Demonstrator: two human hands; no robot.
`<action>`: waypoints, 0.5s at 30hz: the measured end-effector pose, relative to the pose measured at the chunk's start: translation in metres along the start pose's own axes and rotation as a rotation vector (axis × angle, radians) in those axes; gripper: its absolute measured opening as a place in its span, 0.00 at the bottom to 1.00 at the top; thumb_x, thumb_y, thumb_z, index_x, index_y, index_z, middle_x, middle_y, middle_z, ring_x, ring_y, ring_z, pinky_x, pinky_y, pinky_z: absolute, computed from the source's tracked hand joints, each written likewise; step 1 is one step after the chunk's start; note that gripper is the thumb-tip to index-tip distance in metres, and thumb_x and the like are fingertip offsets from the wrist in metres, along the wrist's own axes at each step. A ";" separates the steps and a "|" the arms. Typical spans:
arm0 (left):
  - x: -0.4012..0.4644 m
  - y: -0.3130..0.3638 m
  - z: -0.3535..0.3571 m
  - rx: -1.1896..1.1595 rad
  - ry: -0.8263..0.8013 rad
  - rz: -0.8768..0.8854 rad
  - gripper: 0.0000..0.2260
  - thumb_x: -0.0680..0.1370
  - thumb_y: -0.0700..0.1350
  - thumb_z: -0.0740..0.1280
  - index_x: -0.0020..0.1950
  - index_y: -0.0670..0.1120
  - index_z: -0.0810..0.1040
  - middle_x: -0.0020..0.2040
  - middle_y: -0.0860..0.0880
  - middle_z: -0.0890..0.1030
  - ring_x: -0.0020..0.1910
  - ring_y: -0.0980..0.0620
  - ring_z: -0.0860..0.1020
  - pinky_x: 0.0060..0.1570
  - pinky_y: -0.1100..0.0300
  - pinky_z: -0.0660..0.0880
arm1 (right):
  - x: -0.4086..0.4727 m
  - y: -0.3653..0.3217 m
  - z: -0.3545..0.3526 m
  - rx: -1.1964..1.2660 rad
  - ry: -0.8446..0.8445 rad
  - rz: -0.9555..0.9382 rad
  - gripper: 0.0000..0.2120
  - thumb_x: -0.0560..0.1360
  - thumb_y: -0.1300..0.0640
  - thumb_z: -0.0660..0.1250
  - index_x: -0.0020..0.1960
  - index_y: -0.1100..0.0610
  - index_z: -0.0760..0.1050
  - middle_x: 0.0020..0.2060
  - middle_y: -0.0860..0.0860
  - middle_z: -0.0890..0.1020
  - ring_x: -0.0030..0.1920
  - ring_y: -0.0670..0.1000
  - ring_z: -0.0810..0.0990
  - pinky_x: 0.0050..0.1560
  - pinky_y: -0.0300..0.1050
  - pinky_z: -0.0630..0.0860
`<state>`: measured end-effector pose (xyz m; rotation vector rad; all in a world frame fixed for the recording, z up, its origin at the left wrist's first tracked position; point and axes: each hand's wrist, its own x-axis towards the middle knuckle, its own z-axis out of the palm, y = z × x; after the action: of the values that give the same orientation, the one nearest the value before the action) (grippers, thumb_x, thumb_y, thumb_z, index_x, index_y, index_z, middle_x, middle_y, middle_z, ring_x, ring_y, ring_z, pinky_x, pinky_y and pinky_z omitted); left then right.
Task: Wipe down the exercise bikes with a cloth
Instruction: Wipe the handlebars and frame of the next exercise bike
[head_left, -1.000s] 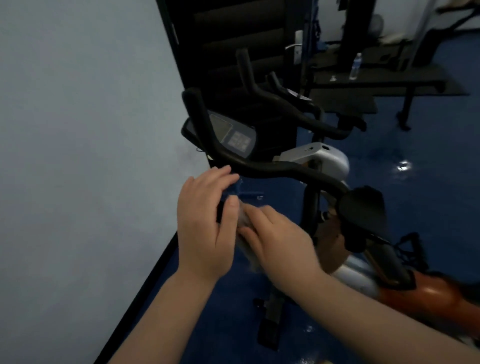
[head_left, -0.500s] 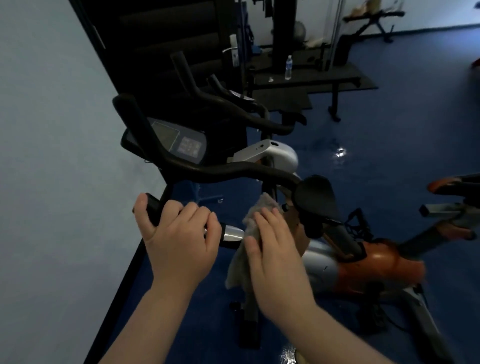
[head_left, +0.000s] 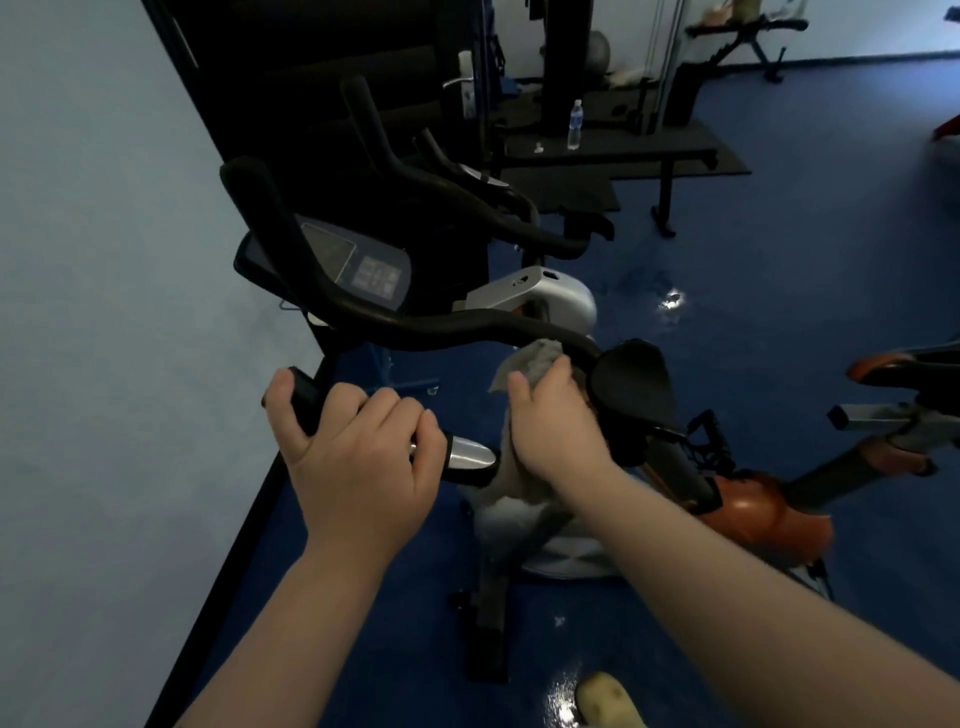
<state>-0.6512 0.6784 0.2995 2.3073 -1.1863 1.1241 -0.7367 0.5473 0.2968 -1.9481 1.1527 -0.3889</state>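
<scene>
Left hand (head_left: 358, 462) is gripping the bike's (head_left: 540, 306) near handlebar (head_left: 467, 452), fingers curled around it. Right hand (head_left: 556, 421) is pressing the grey cloth (head_left: 535, 358) against the bike's centre, fingers flat.

I see the wall (head_left: 104, 312) close on the left, the handlebar (head_left: 441, 325) and console (head_left: 358, 267) ahead; open blue floor (head_left: 779, 286) lies to the right.
</scene>
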 end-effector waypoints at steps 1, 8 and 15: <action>0.001 0.000 0.000 0.002 0.007 -0.003 0.16 0.78 0.46 0.59 0.30 0.47 0.73 0.28 0.53 0.75 0.37 0.49 0.75 0.70 0.48 0.50 | 0.006 -0.002 -0.001 0.068 0.012 0.032 0.25 0.81 0.48 0.54 0.71 0.63 0.57 0.65 0.60 0.72 0.61 0.58 0.75 0.52 0.45 0.70; 0.000 0.001 0.004 0.026 0.048 -0.027 0.16 0.77 0.46 0.60 0.29 0.47 0.73 0.27 0.53 0.75 0.36 0.49 0.74 0.71 0.48 0.49 | -0.016 0.008 0.003 0.163 0.062 -0.023 0.20 0.81 0.48 0.56 0.68 0.58 0.62 0.56 0.51 0.72 0.50 0.49 0.72 0.41 0.36 0.62; -0.002 0.004 0.003 0.035 0.028 -0.048 0.15 0.77 0.46 0.59 0.30 0.48 0.73 0.28 0.54 0.75 0.37 0.50 0.75 0.71 0.50 0.48 | -0.048 0.022 0.026 0.039 0.107 -0.267 0.26 0.81 0.45 0.48 0.76 0.54 0.55 0.77 0.50 0.54 0.76 0.48 0.49 0.75 0.46 0.51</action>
<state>-0.6534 0.6746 0.2958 2.3253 -1.1042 1.1647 -0.7593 0.5942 0.2701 -2.0730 0.9442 -0.6591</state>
